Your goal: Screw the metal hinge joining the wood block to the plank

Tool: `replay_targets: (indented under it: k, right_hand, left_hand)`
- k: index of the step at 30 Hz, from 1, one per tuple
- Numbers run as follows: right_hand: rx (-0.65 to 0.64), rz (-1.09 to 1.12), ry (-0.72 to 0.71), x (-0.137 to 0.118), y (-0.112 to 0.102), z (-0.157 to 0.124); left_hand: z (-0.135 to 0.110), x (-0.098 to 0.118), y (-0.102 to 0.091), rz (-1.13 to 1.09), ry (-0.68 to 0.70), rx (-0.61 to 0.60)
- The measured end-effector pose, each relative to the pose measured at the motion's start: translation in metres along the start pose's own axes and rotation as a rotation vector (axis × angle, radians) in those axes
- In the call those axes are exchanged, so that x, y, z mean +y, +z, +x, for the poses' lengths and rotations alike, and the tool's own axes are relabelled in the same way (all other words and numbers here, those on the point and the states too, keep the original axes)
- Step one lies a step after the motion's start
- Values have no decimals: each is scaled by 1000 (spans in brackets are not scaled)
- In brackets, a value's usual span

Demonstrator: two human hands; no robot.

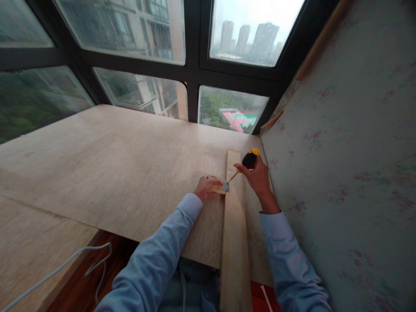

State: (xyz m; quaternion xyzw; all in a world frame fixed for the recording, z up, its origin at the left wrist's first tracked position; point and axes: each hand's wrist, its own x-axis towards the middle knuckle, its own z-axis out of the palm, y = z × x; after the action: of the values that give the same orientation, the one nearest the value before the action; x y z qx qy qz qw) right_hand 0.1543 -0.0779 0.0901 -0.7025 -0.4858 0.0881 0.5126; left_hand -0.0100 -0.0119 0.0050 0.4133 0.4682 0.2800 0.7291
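Observation:
A long wooden board [235, 229] lies on the tabletop, its near end jutting past the front edge. Against its left side sits a small wood piece [217, 189], which my left hand [206, 187] grips with its fingers. A small metal hinge [225, 186] spans the joint between the two woods. My right hand [260, 177] is closed around the yellow and black handle of a screwdriver [249, 159]. The screwdriver slants down to the left, its tip at the hinge; whether it sits in a screw is too small to tell.
The pale tabletop [130, 160] runs back to dark-framed windows [193, 73]. Close on the right stands a wall with flowered paper [334, 143]. A white cable [65, 262] crosses the lower left, by a dark reddish wooden surface [113, 249]. Something red [260, 297] shows below the board.

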Motion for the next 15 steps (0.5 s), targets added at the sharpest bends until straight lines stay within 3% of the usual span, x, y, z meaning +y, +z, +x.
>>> replay_targets:
  k: [6, 9, 12, 15]
  right_hand:
    - [-271, 444, 31, 4, -2, 2]
    - [-390, 525, 40, 2, -9, 2]
    - [-374, 449, 43, -3, -14, 2]
    - [-207, 159, 34, -8, -15, 1]
  left_hand:
    - [-1, 1, 0, 2, 11, -7]
    - [-3, 3, 1, -4, 6, -15]
    - [-5, 5, 2, -3, 2, -12]
    - [-7, 6, 3, 9, -12, -8]
